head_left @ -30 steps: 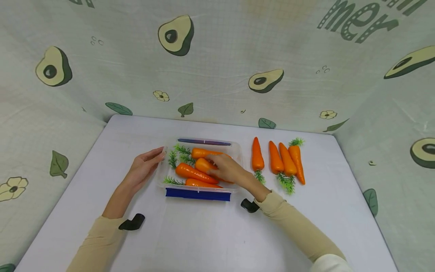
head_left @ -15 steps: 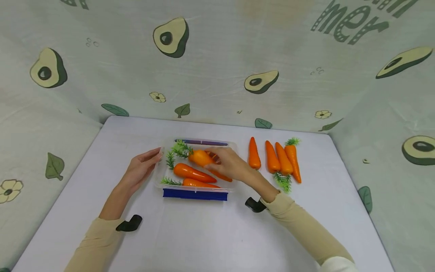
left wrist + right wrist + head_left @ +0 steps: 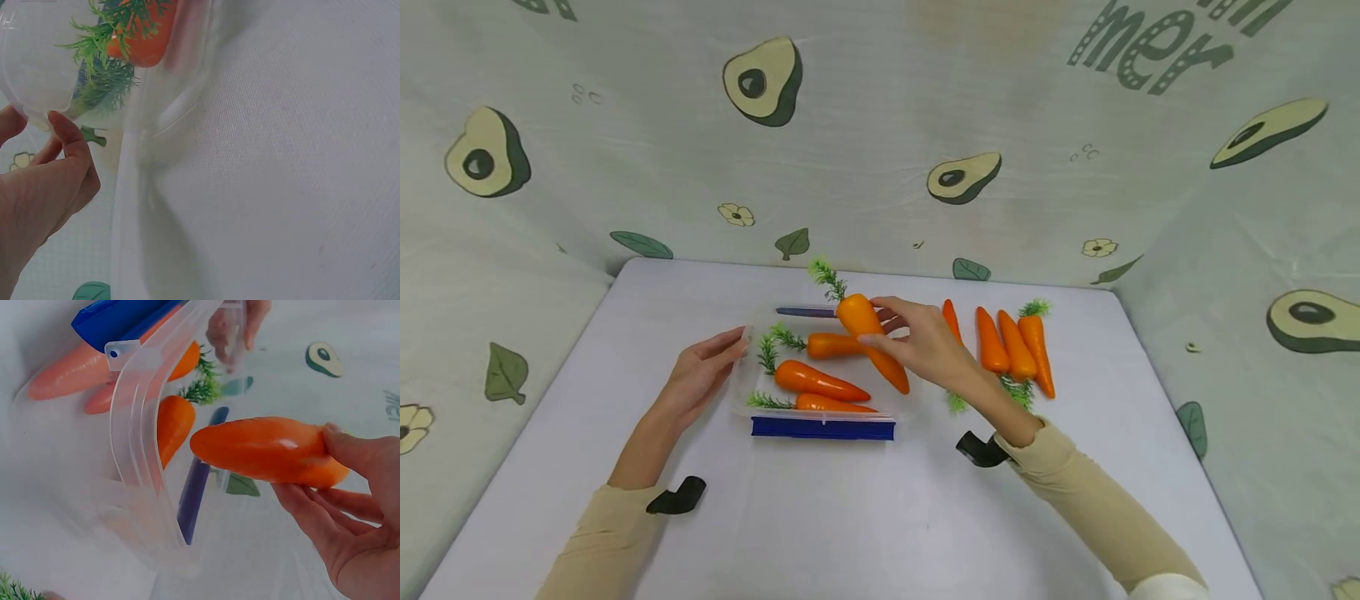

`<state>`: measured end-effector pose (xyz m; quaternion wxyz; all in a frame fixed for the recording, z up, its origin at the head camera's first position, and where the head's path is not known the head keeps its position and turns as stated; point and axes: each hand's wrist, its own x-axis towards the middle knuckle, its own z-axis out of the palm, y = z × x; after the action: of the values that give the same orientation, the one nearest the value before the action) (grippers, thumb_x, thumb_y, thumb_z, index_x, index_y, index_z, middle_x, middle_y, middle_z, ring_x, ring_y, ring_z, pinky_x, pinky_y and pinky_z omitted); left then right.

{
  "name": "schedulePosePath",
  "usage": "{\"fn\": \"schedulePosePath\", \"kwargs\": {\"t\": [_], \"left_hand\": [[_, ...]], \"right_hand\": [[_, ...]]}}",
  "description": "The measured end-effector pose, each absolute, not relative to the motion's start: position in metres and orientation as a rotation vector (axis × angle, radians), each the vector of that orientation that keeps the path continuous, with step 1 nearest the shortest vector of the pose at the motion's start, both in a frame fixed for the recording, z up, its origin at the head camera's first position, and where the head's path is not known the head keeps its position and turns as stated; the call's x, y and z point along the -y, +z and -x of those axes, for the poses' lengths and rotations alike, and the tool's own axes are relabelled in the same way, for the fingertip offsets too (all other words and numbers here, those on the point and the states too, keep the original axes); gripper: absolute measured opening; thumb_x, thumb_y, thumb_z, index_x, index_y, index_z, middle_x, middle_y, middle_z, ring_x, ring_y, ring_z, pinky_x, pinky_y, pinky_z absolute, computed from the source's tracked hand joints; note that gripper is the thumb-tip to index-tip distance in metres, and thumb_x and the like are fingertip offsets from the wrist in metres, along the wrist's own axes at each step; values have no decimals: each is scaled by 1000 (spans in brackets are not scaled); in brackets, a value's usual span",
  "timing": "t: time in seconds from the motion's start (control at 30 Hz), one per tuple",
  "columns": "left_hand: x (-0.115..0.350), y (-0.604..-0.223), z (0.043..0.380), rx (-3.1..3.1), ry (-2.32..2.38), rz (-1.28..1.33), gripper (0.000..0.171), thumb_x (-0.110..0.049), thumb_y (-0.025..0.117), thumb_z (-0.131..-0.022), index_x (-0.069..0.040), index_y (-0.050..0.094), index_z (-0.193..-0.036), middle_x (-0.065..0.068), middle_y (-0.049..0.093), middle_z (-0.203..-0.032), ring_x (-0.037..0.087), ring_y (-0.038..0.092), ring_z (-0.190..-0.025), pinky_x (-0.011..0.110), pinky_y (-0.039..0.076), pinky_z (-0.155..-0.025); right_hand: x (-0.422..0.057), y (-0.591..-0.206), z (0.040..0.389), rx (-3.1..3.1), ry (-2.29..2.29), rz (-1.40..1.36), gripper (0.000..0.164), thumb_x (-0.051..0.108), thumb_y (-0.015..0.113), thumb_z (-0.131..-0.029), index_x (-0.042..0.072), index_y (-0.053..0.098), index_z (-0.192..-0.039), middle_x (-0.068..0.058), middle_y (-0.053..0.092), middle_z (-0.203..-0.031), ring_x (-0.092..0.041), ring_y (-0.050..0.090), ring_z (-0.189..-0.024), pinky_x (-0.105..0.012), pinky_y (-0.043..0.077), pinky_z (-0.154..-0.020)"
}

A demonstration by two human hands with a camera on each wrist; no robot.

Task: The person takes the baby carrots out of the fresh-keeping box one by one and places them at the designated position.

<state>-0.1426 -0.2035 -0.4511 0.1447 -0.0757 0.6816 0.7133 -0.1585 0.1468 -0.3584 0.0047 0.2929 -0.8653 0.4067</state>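
Observation:
My right hand (image 3: 936, 346) pinches a toy carrot (image 3: 872, 333) with green leafy tops, holding it tilted above the box. In the right wrist view the thumb and fingers grip the thick end of this carrot (image 3: 269, 447). Below it stands a clear plastic box (image 3: 741, 392) with blue side clasps, holding an upper carrot (image 3: 831, 345), a middle carrot (image 3: 820, 383) and a front carrot (image 3: 835, 404). At the box's left end, my left hand (image 3: 700, 379) pinches the rim between thumb and fingers, as the left wrist view shows.
Right of the box, several more carrots lie on the white table: one (image 3: 951, 317) is partly hidden behind my right hand, and another (image 3: 1037, 354) lies farthest right. A patterned avocado cloth (image 3: 865, 192) hangs behind the table.
My right hand has lifted the carrot out of the box, raising its leafy end above the far rim. My left hand stays at the rim.

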Motion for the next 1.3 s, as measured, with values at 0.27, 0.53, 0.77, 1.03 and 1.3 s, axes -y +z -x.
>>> {"fn": "schedulePosePath", "kwargs": {"t": [0.27, 0.53, 0.77, 1.03, 1.3], "left_hand": [[206, -450, 142, -1959, 2070, 236, 74, -34, 67, -102, -4, 33, -160, 7, 27, -168, 6, 41, -137, 32, 25, -122], [209, -448, 139, -1958, 2075, 242, 75, -34, 67, -102, -4, 32, -161, 8, 27, -168, 2, 44, -133, 30, 25, -122], [210, -449, 138, -1946, 2087, 247, 76, -34, 68, -101, -4, 32, -160, 5, 35, -163, -2, 49, -125, 29, 26, -121], [207, -449, 140, -1939, 2085, 249, 76, -35, 68, -101, -5, 32, -161, 7, 29, -168, 2, 46, -130, 29, 26, -121], [204, -451, 142, -1904, 2116, 250, 75, -33, 69, -100, -4, 34, -160, 5, 32, -166, 0, 48, -127, 29, 26, -121]], "right_hand": [[-166, -350, 150, 2674, 1319, -679, 55, 23, 82, -91, 1, 63, -137, -14, 73, -117, -26, 74, -99, -42, 61, -87], [-186, -356, 136, 2698, 1392, -461, 55, 26, 82, -91, 3, 63, -138, -13, 73, -118, -25, 72, -102, -36, 62, -83], [-205, -368, 123, 2681, 1424, -359, 56, 23, 82, -91, 1, 62, -139, -16, 71, -120, -28, 72, -102, -25, 60, -84], [-228, -389, 108, 2715, 1404, -226, 56, 31, 81, -91, 4, 63, -137, -15, 72, -119, -28, 71, -102, -27, 61, -83], [-244, -414, 92, 2738, 1407, -121, 59, 33, 81, -91, 2, 63, -138, -15, 73, -118, -27, 73, -100, -20, 59, -79]]}}
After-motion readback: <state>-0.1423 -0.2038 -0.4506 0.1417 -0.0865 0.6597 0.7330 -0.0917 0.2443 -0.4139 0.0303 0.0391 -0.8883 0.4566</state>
